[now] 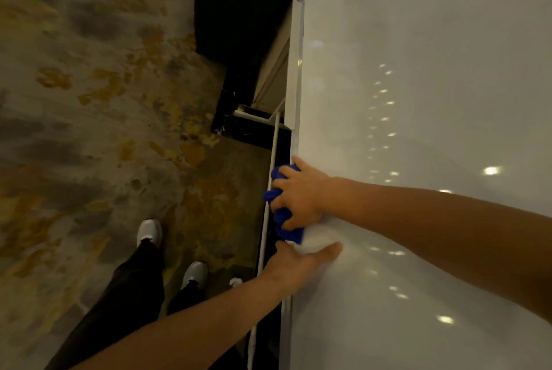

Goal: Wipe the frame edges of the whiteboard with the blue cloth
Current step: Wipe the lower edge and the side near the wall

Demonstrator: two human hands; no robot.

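The whiteboard (418,100) fills the right half of the view, glossy white with ceiling lights reflected in it. Its pale frame edge (294,142) runs top to bottom down the middle of the picture. My right hand (300,194) presses the bunched blue cloth (282,214) against that edge, fingers wrapped over the cloth. Just below it, my left hand (294,262) grips the same frame edge, thumb lying on the board face, fingers hidden behind the frame.
A white tray or rail (294,61) sits along the upper part of the frame edge. A thin white stand bar (270,190) runs beside the frame. Dark furniture (242,11) stands behind. My legs and white shoes (149,232) stand on mottled carpet.
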